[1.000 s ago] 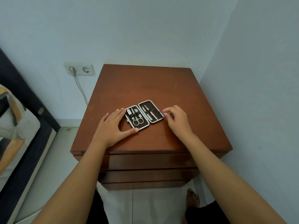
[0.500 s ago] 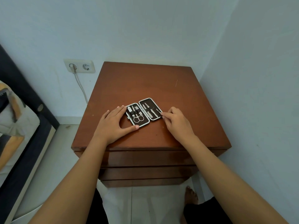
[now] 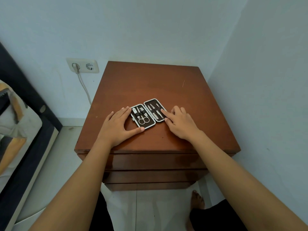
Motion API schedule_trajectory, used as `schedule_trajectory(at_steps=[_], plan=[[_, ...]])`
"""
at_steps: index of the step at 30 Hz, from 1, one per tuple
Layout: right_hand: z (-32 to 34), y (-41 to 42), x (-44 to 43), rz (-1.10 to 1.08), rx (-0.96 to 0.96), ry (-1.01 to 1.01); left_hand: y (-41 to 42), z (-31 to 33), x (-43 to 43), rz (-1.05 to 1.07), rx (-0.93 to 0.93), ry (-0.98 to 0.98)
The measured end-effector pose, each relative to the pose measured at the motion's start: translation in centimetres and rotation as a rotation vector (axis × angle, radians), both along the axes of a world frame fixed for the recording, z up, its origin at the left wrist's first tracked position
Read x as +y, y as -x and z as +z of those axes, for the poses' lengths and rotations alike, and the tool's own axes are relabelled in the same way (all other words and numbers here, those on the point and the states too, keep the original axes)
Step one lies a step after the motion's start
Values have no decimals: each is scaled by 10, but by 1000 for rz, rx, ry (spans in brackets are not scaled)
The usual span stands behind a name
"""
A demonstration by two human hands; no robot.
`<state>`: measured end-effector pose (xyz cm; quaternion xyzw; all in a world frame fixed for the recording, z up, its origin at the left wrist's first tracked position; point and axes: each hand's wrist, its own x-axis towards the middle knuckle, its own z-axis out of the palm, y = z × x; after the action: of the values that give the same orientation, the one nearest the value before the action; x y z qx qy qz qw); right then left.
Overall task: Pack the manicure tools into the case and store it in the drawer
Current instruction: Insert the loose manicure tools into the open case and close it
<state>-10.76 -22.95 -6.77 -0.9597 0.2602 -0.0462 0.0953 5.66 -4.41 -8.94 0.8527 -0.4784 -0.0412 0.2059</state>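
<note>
A small manicure case (image 3: 148,114) lies open flat on top of the brown wooden nightstand (image 3: 150,84). Its left half holds scissors (image 3: 143,120) and clippers under straps; its right half holds slim metal tools (image 3: 154,112). My left hand (image 3: 118,125) lies flat against the case's left edge, thumb along its near corner. My right hand (image 3: 180,122) rests at the right edge, with its index fingertip pressing on the tools in the right half. The drawer fronts (image 3: 155,161) below the top are closed.
White walls stand close behind and to the right of the nightstand. A wall socket (image 3: 82,66) with a plugged white cable is at the left. A dark bed frame (image 3: 33,124) with bedding runs along the left. My bare foot (image 3: 197,200) is on the tiled floor.
My right index finger has moved from the case's right rim onto the tools inside the right half. My left hand stays against the case. The view has shifted slightly.
</note>
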Motion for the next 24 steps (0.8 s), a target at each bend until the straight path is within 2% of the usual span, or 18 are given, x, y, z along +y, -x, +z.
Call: schedule_trajectory(at_steps=[4, 6, 10, 16, 20, 22, 24], plan=[[2, -5, -4, 13, 43, -44, 1, 1, 0, -3, 2, 1], [-1, -3, -5, 17, -23, -46, 1, 2, 0, -3, 1, -2], [-12, 9, -5, 4, -274, -79, 1, 3, 0, -4, 6, -4], [-15, 6, -5, 20, -265, -24, 1, 3, 1, 5, 0, -9], [-11, 5, -14, -55, -422, -132, 2, 3, 1, 8, 1, -7], [-11, 0, -29, -132, -404, -78, 2, 3, 0, 6, 6, -2], [-12, -8, -48, -197, -301, -42, 2, 4, 1, 5, 11, 6]])
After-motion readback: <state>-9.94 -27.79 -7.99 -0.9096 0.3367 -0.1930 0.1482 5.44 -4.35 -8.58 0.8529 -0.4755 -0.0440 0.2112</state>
